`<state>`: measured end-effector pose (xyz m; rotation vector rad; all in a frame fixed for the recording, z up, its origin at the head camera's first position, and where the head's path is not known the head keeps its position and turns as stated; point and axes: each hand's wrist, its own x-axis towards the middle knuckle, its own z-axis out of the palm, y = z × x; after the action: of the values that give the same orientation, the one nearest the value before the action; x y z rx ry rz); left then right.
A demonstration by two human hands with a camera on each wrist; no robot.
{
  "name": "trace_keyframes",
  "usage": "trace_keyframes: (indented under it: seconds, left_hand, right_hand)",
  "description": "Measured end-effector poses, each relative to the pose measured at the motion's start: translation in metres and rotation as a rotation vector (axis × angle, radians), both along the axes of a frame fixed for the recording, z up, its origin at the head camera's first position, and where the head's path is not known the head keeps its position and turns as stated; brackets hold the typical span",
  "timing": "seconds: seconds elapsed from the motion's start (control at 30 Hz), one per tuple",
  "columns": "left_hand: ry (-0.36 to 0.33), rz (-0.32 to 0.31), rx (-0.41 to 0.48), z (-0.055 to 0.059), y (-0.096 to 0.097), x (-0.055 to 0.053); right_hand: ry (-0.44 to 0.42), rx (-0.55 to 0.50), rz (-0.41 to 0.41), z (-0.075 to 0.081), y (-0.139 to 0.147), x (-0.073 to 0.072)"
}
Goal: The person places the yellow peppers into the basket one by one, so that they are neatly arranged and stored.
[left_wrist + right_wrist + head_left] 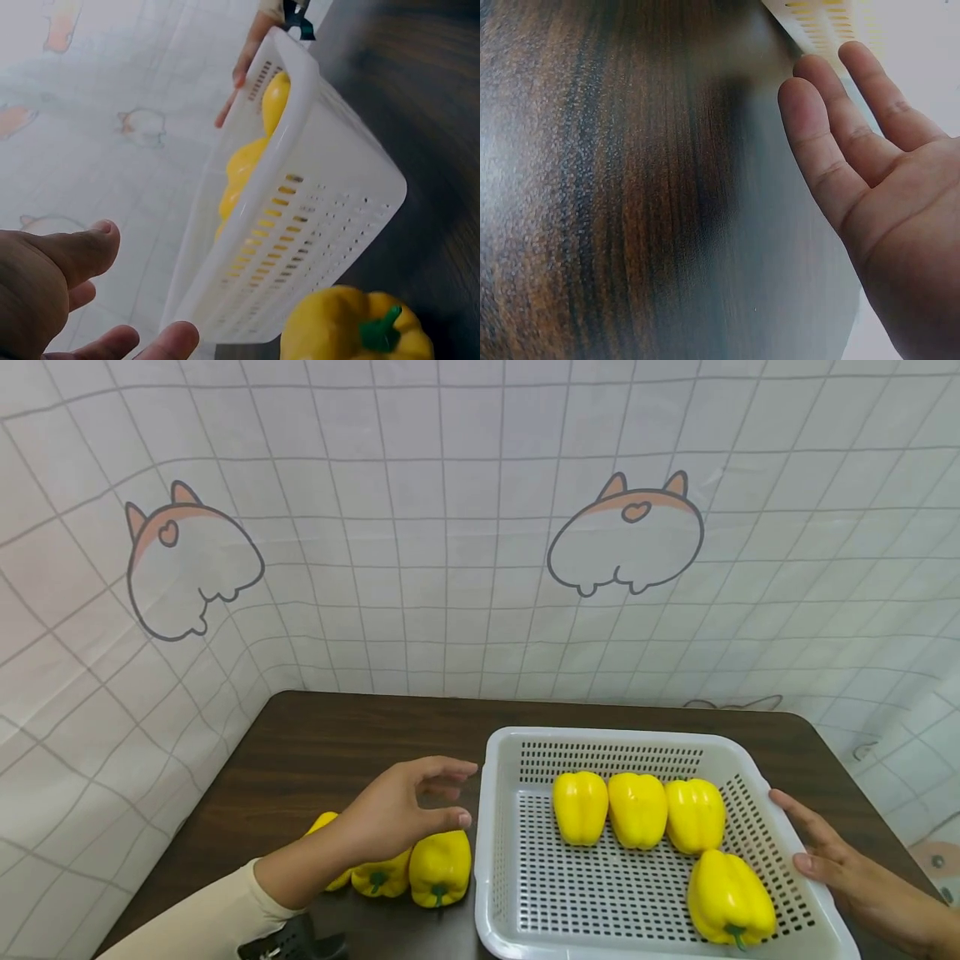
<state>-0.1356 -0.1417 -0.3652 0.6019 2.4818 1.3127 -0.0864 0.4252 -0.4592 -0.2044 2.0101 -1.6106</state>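
A white perforated plastic basket point(489, 860) stands on the table with several yellow bell peppers inside. Three of these peppers point(637, 811) line up near its back right, and another pepper point(731, 897) lies in the front right corner. My left hand point(397, 810) hovers just left of the basket, fingers spread and holding nothing. Below that hand, outside the basket, sit yellow bell peppers point(440, 870), partly covered by the forearm. My right hand point(843, 864) is beside the basket's right rim, its fingers extended; the right wrist view shows its palm bare.
The dark wood-grain table point(360, 727) runs back to a white tiled-pattern curtain point(465, 568) with cartoon prints. A dark strap point(288, 941) is around the left wrist. The table's right edge lies close beyond the right hand.
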Motion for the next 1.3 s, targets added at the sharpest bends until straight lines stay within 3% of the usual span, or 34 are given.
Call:
trace_keyframes:
  seconds: [0.4, 0.73, 1.1, 1.3]
  left_hand:
    - [-0.013, 0.037, -0.028, -0.002, -0.036, -0.002]
    - [-0.043, 0.001, -0.002, -0.006, -0.067, -0.002]
    - [-0.048, -0.021, -0.057, -0.006, -0.099, -0.003]
    - [-0.033, -0.031, -0.075, -0.008, -0.111, -0.004]
  right_hand:
    - [0.005, 0.021, -0.017, 0.002, 0.000, 0.003]
    - [0.042, 0.050, -0.012, 0.002, 0.001, 0.002]
    - [-0.002, -0.011, -0.023, 0.004, -0.002, 0.002]
    - [0.011, 0.008, -0.029, 0.004, -0.002, 0.002]
